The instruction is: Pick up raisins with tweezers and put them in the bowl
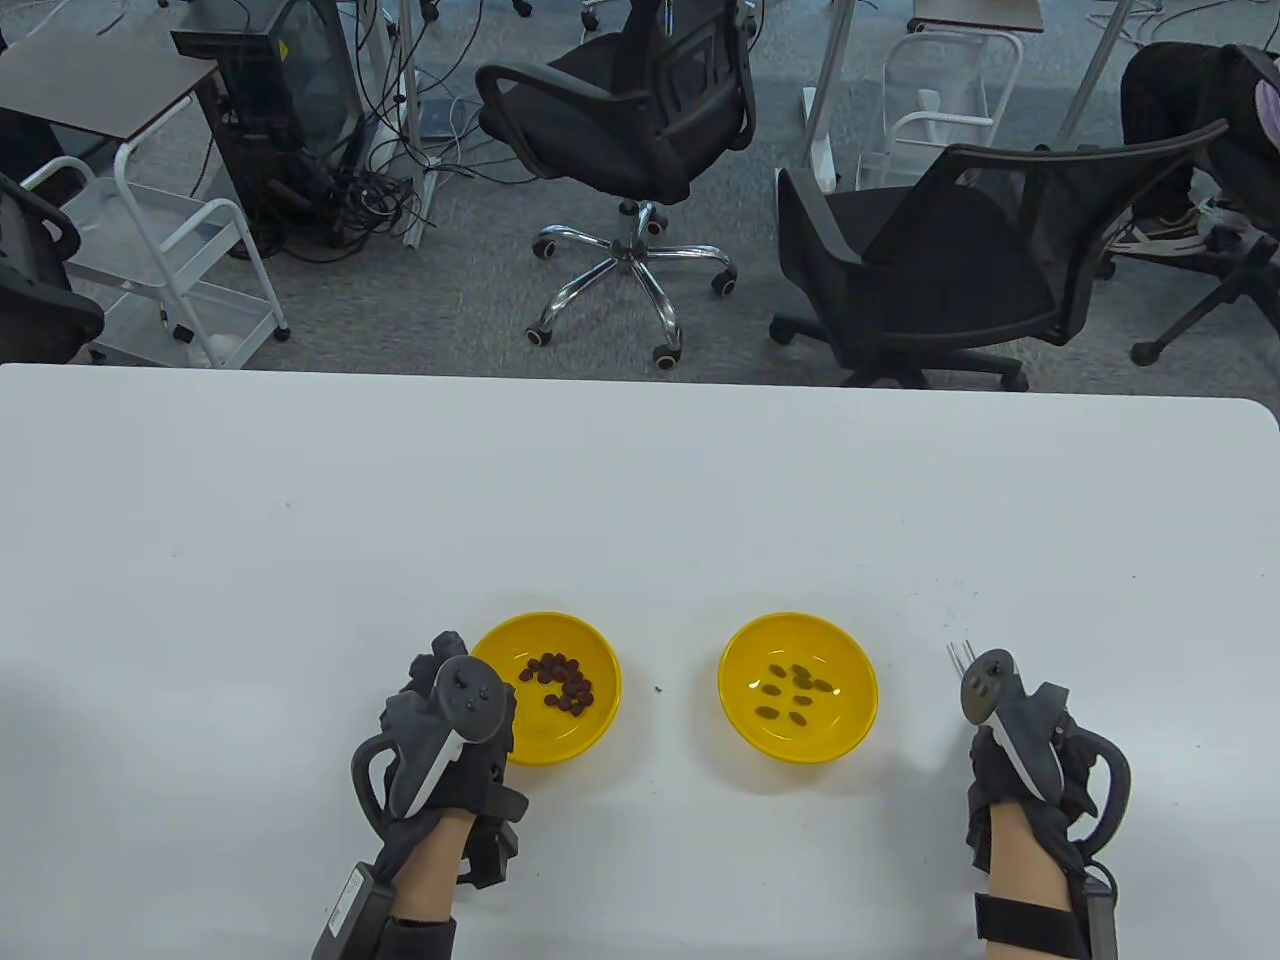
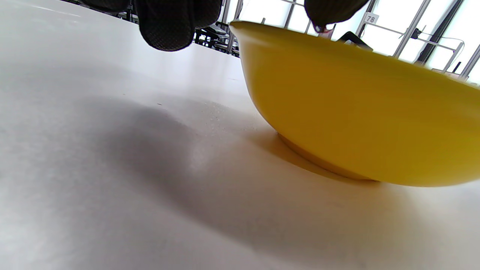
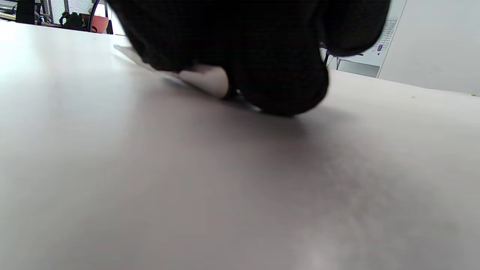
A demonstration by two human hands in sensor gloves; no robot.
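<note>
Both gloved hands sit closest in the table view. Left hand point(image 1: 450, 730) rests against the near-left rim of the left bowl point(image 1: 600, 690), which carries a tight heap of dark raisins point(image 1: 562, 683). Right hand point(image 1: 1020, 750) lies on the bench point(image 1: 300, 520), well to the right of the right bowl point(image 1: 860, 700) with its scattered darker pieces point(image 1: 797, 690). Thin metal tweezers point(image 1: 960, 655) poke out just ahead of its fingers; whether they are pinched or only lying underneath I cannot tell. Raisins are probably light, soft and a little tacky, so a gentle pinch across the middle should serve. Open bench lies between and beyond the bowls; its far edge is well away.

Left wrist view: glove fingertips point(image 2: 168, 26) hang over the bench just left of the yellow wall of the left bowl point(image 2: 356, 112); one fingertip sits at the rim. They grip nothing visible. Such a shallow bowl likely slides easily.

Right wrist view: curled fingers point(image 3: 270, 67) press low onto the bench, with a pale strip, probably the tweezers point(image 3: 131, 54), running leftward beneath them. The grip itself is hidden.
</note>
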